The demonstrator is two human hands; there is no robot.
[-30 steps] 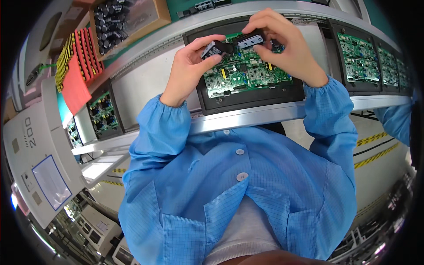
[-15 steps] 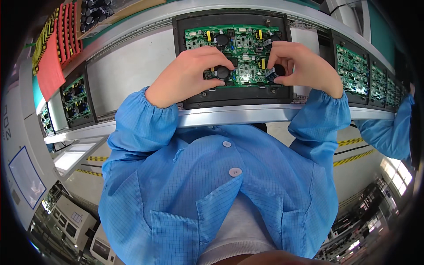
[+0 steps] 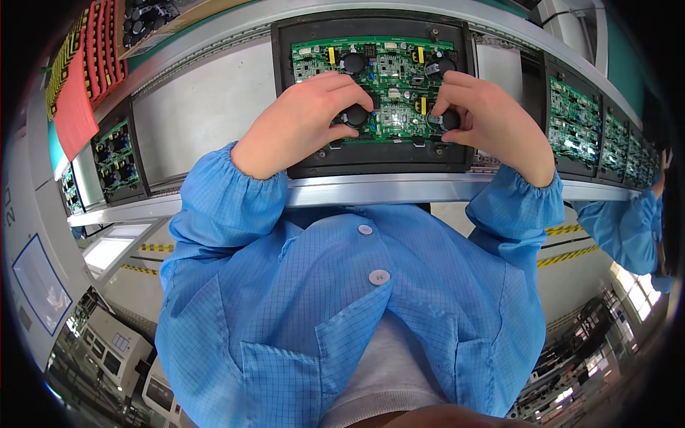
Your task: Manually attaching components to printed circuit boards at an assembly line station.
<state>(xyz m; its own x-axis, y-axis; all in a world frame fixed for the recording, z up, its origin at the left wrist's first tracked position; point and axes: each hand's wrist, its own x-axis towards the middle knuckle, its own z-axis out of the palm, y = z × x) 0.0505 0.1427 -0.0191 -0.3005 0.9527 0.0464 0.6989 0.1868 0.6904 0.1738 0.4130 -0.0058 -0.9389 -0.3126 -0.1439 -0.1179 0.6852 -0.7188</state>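
Observation:
A green circuit board panel (image 3: pixel 397 123) lies in a black carrier frame (image 3: pixel 378 162) in front of me. My left hand (image 3: pixel 300 123) curls its thumb and fingers round a black cylindrical capacitor (image 3: pixel 356 116) on the panel's near left part. Opposite it, my right hand (image 3: pixel 494 118) pinches a second black capacitor (image 3: pixel 450 120) at the near right, its round top facing up. Two more black capacitors, one at the far left (image 3: pixel 354 63) and one at the far right (image 3: pixel 445 65), sit on the panel beside yellow components. Whether the held capacitors' leads are in the board is hidden.
A metal rail (image 3: pixel 378 189) runs along the near side of the line. More carriers with boards stand at the right (image 3: pixel 574 118) and left (image 3: pixel 118 160). A cardboard box (image 3: pixel 153 28) of black parts and red-and-black strips (image 3: pixel 100 53) lie at upper left. Another person's blue sleeve (image 3: pixel 621 228) shows at right.
The capacitor in my right hand has gone from tilted, side showing, to upright on the board. My left hand keeps its grip. The carrier appears slightly further left in view.

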